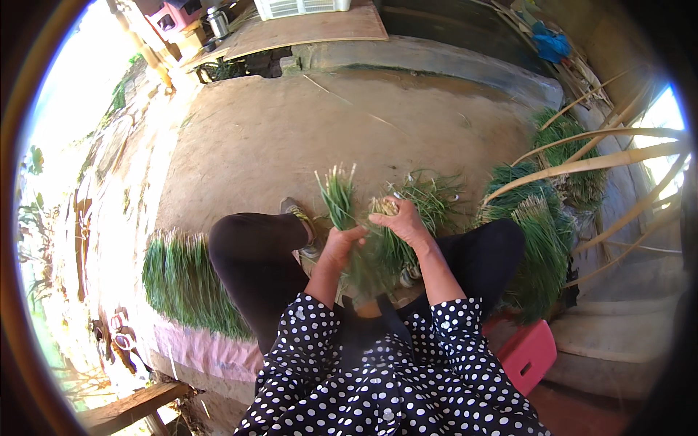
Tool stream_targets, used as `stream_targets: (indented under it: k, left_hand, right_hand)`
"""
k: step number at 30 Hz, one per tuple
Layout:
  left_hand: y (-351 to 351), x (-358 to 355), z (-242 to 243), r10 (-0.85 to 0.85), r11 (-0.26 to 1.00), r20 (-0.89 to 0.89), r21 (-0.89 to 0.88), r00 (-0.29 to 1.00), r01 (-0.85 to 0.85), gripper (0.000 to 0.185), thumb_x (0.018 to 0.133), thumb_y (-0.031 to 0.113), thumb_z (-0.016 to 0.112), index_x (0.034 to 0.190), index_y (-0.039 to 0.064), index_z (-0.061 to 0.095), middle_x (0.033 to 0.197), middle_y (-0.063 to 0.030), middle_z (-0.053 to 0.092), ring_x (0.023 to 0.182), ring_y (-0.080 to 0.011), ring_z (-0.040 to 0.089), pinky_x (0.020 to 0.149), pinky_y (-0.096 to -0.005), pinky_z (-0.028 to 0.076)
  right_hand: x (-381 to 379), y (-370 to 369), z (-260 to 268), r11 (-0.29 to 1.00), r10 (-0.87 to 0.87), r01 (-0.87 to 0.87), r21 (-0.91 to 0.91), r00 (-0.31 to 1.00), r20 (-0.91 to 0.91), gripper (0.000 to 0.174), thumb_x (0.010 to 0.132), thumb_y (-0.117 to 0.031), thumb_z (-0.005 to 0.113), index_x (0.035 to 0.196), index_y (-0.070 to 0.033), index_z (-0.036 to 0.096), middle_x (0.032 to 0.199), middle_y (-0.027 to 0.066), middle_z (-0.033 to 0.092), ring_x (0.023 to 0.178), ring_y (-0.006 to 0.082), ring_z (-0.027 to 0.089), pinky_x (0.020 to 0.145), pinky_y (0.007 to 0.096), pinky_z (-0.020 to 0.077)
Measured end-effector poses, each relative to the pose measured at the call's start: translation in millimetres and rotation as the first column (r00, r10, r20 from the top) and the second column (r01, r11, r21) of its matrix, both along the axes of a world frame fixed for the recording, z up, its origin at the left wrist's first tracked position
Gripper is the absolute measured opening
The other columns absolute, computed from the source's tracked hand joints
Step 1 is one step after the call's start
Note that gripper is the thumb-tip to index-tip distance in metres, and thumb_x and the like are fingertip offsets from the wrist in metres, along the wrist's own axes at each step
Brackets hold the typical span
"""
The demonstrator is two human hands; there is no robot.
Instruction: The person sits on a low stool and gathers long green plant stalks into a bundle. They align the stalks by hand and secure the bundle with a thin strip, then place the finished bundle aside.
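Note:
Between my knees, my left hand (342, 243) is closed around a bunch of thin green chive-like stems (338, 204), pale cut ends pointing up and away. Just right of it, my right hand (402, 219) grips a second bunch by its whitish ends (384, 206). The leaves hanging below my hands are blurred, so which bunch they belong to cannot be told. A loose heap of the same greens (428, 196) lies on the ground beyond and right of my right hand, partly hidden by it.
Neatly stacked greens (185, 278) lie at my left on a pink cloth (204, 346). More stacks (537, 240) stand at my right, below bent cane-like strips (591, 163). A red plastic stool (526, 354) is by my right hip. Farther off are a wooden board (327, 31) and a white crate (302, 6).

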State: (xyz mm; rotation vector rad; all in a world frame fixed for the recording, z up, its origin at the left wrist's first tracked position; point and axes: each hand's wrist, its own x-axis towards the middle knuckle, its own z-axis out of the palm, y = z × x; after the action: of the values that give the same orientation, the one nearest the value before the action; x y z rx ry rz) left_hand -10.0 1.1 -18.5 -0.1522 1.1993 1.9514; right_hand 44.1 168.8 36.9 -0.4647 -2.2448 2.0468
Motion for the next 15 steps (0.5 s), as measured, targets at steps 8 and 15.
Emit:
stream_targets:
  k: [8, 15]
  left_hand:
    - [-8, -1, -1, 0.016, 0.996, -0.098, -0.085, 0.995, -0.024, 0.011, 0.08, 0.003, 0.067, 0.089, 0.0, 0.063, 0.078, -0.0076, 0.066, 0.055, -0.0123, 0.055, 0.053, -0.0246, 0.046]
    - [-9, -2, -3, 0.03, 0.997, -0.163, -0.067, 0.986, -0.041, 0.019, 0.082, 0.004, 0.065, 0.1, -0.001, 0.06, 0.094, -0.0098, 0.067, 0.059, -0.011, 0.054, 0.056, -0.025, 0.046]
  right_hand:
    - [1, 49, 4, 0.894, -0.448, 0.448, -0.03, 0.894, -0.011, 0.033, 0.075, -0.011, 0.074, 0.105, -0.001, 0.063, 0.087, 0.0023, 0.066, 0.075, 0.0104, 0.06, 0.071, 0.0264, 0.0475]
    - [24, 87, 26, 0.739, -0.646, 0.659, 0.141, 0.752, -0.131, 0.041, 0.077, -0.017, 0.072, 0.112, 0.002, 0.059, 0.102, 0.0095, 0.063, 0.092, 0.0209, 0.059, 0.079, 0.0396, 0.0451]
